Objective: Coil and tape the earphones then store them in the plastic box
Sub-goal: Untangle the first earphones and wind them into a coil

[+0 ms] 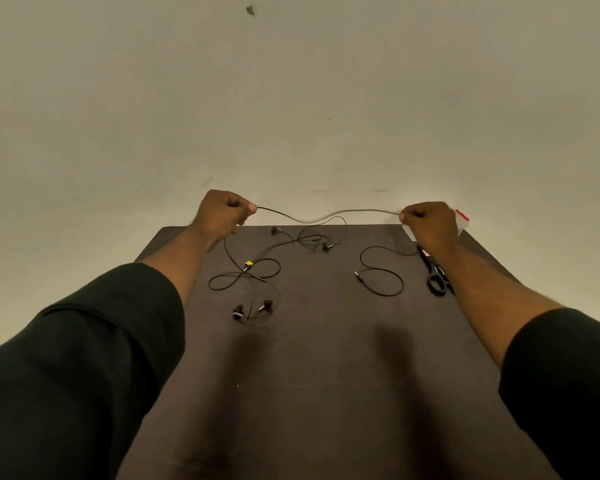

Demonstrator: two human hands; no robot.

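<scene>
Black earphone cable point(326, 216) stretches pinched between left hand point(222, 213) and right hand point(430, 223).

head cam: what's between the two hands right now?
A stretch of earphone cable runs from the left hand to the right hand, each pinching it, sagging slightly above the table's far edge. Head view shows it.

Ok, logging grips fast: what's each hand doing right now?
Left hand: pinches one end of the raised earphone cable.
Right hand: pinches its other end.
</scene>
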